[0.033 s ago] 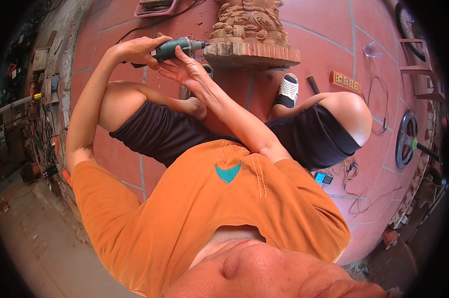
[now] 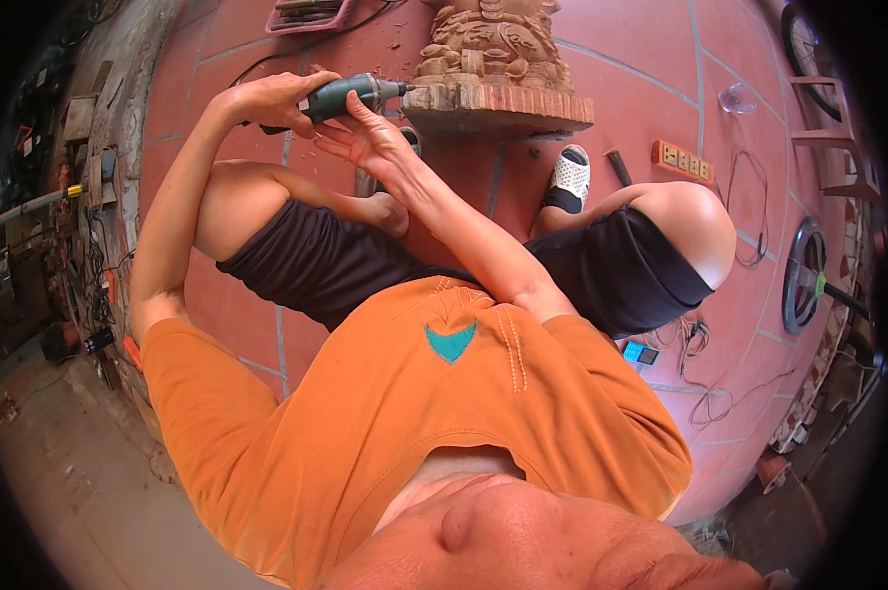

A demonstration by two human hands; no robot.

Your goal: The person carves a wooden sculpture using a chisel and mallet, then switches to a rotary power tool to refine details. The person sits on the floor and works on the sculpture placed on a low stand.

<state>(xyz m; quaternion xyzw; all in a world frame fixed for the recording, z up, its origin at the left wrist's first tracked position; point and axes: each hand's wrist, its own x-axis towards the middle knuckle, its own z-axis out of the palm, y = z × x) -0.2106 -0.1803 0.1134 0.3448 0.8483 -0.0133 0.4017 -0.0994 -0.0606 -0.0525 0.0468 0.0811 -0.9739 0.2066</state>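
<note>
Two hands [image 2: 296, 103]; one rotary tool [image 2: 350, 95]

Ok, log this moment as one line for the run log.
left hand: grips green rotary tool | right hand: steadies tool | tool tip: at wooden carving base | floor: red tiles

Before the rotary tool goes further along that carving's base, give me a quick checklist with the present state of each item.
1. Left hand wrapped around the green rotary tool: ok.
2. Right hand steadying the tool from below: ok.
3. Tool tip at the base edge of the wooden carving: ok.
4. Fingertips clear of the bit: cannot tell.
5. Cord clear of the work: cannot tell.
6. Sandalled foot away from the tip: ok.
</note>
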